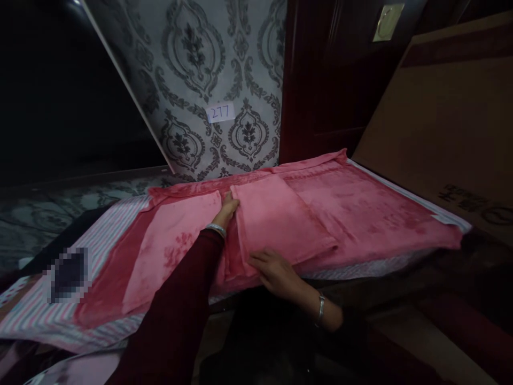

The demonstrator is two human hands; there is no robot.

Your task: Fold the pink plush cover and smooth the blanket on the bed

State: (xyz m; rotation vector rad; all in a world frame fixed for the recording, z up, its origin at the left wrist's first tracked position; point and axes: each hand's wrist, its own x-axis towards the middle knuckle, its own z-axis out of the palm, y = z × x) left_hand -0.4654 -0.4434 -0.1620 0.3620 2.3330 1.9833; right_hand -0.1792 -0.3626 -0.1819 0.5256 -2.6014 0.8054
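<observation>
A pink plush blanket (380, 208) lies spread over a striped cover, with darker red patches in its pile. On its middle rests a folded pink flap (280, 214), roughly rectangular, with its left edge between my two hands. My left hand (229, 207) reaches to the far part of that edge, its fingers closed on the fabric. Near the front left corner, my right hand (276, 271) lies with fingers stretched over the cloth; its thumb is hidden. Another lighter pink panel (168, 240) lies flat left of the flap, partly behind my left sleeve.
The striped cover (108, 227) shows around the blanket. A dark blurred-out object (69, 275) lies on its left end. Behind stands a patterned wall (248, 80) with a paper label (220, 112) reading 277. A large cardboard box (449, 128) leans at the right, beside a dark red door (320, 80).
</observation>
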